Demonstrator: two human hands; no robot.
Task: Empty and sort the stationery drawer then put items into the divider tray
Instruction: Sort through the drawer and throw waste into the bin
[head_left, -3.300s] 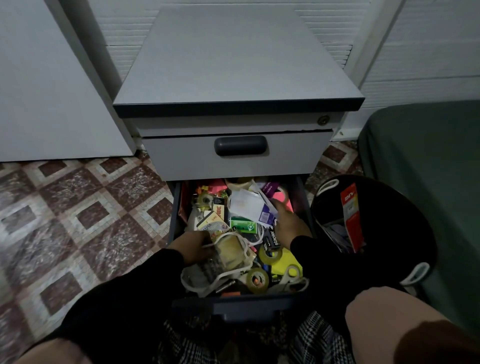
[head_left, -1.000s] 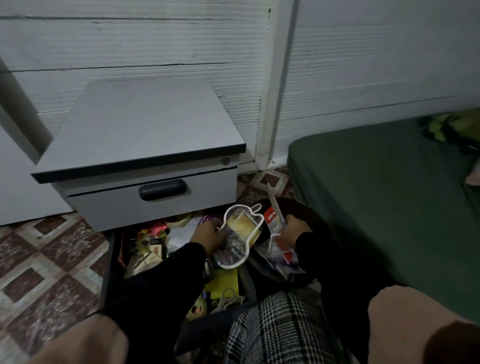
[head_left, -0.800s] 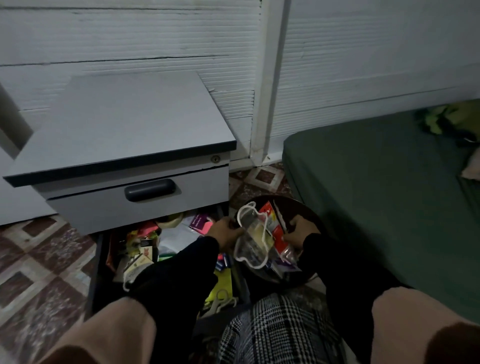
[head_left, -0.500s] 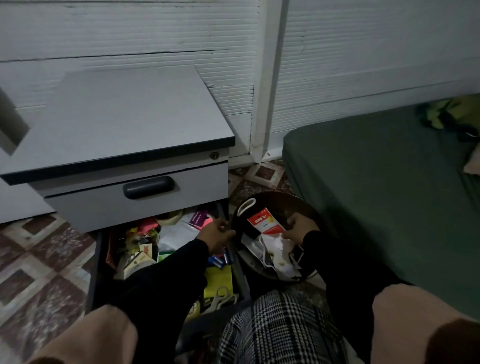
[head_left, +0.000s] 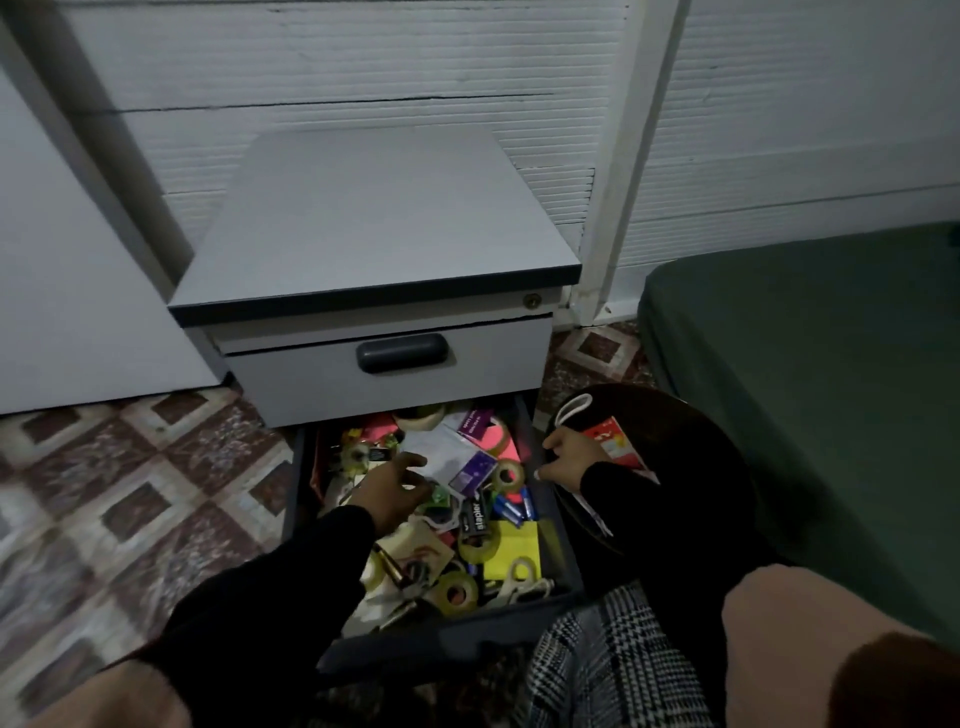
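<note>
The open lower drawer (head_left: 563, 545) of the grey cabinet is full of stationery: tape rolls (head_left: 457, 592), a yellow sticky pad (head_left: 511, 551), a black stapler box (head_left: 478, 515), a purple packet (head_left: 472, 470), blue batteries (head_left: 515, 506) and white-handled scissors (head_left: 519, 577). My left hand (head_left: 395, 488) reaches into the drawer's middle with fingers spread over the items. My right hand (head_left: 569, 457) hovers at the drawer's right wall beside the dark round tray (head_left: 691, 447), fingers loosely curled with nothing seen in them. A red packet (head_left: 608, 441) and a white-looped pouch (head_left: 571, 408) lie in the tray.
The cabinet's upper drawer (head_left: 389, 364) is closed above the open one. A green mattress (head_left: 805, 389) lies to the right of the tray. Patterned floor tiles (head_left: 130, 493) spread to the left. My knees and checked trousers (head_left: 613, 654) sit close against the drawer front.
My left hand carried the clear white-edged pouch from the drawer into the tray, let it go and went back into the drawer. My right hand left the tray's contents and moved to its left rim.
</note>
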